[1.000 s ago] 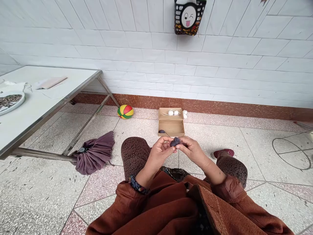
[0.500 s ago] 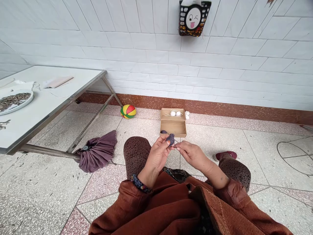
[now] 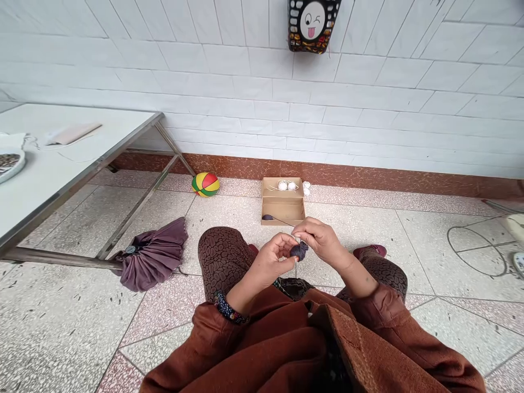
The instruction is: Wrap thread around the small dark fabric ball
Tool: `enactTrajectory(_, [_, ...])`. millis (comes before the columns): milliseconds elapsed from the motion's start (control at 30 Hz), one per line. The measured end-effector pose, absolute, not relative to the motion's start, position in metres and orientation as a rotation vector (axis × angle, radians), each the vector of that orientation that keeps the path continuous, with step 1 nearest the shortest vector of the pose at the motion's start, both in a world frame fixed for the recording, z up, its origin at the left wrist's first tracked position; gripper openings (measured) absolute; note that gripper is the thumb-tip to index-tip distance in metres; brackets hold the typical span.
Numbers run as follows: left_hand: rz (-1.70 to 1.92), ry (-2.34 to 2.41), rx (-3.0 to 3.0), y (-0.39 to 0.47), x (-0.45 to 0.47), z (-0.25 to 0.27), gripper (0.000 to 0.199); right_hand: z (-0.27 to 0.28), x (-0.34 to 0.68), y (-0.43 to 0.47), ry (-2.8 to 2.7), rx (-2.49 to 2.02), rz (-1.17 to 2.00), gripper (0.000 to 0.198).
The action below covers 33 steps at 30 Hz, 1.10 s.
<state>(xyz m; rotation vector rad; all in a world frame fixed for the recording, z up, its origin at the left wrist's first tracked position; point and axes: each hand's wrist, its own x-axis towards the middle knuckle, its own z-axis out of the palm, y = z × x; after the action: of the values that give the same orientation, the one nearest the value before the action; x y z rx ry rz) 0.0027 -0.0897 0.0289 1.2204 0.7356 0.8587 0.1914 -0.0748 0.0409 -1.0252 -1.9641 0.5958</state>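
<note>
A small dark purple piece of knitting (image 3: pixel 299 250) is in the fingers of my left hand (image 3: pixel 271 255), closed on its left side. Just above it, my right hand (image 3: pixel 320 238) pinches the dark yarn (image 3: pixel 282 220) with thumb and forefinger. That strand runs back to a dark purple yarn ball (image 3: pixel 267 217) inside an open cardboard box (image 3: pixel 283 200). A thin needle-like tip (image 3: pixel 296 268) shows below the knitting; the rest is hidden by the piece and my fingers.
White yarn balls (image 3: pixel 287 186) lie in the box lid, with more beside it. A colourful ball (image 3: pixel 206 184), a folded purple umbrella (image 3: pixel 153 254) and a metal-framed table (image 3: pixel 82 164) are to the left. A wire ring (image 3: pixel 477 251) lies right. A black basket (image 3: pixel 313 27) hangs on the wall.
The knitting has turned and shifted right and down. My right hand has risen above it with the yarn. The view has swung slightly right.
</note>
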Motion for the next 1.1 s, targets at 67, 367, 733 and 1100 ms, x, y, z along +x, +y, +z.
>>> enactTrajectory(67, [0.840, 0.703, 1.200, -0.091, 0.004, 0.029, 0.031, 0.036, 0.190, -0.074, -1.897, -1.029, 0.642, 0.024])
enactTrajectory(367, [0.998, 0.638, 1.004, -0.087, 0.000, 0.026, 0.038, 0.007, 0.181, -0.073, -1.826, -1.182, 0.665, 0.019])
enactTrajectory(733, [1.233, 1.012, 1.232, -0.071, -0.010, 0.007, 0.041, 0.025, 0.169, -0.098, -2.273, -0.935, 0.530, 0.018])
enactTrajectory(1100, [1.055, 0.718, 1.406, -0.082, -0.013, 0.023, 0.046, 0.016, 0.184, -0.074, -1.887, -1.078, 0.604, 0.023])
